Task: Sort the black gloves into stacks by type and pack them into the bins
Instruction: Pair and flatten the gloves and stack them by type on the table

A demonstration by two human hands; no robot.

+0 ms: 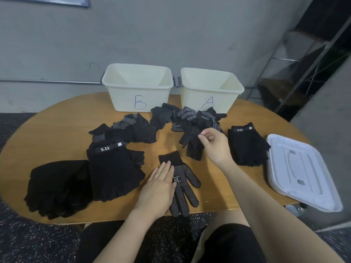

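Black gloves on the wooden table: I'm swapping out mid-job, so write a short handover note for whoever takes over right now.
Left hand: flat, pressing the dotted black knit glove at the table's near edge.
Right hand: pinching a plain black glove from the unsorted heap in front of the bins.
Sorted so far: plain black glove stack far left, fingerless "5.11" stack beside it, another "5.11" stack at right.
Cream plastic bin B and bin A: nothing visible inside. White lid lies at right.
Left: finish sorting both loose heaps, then pack.
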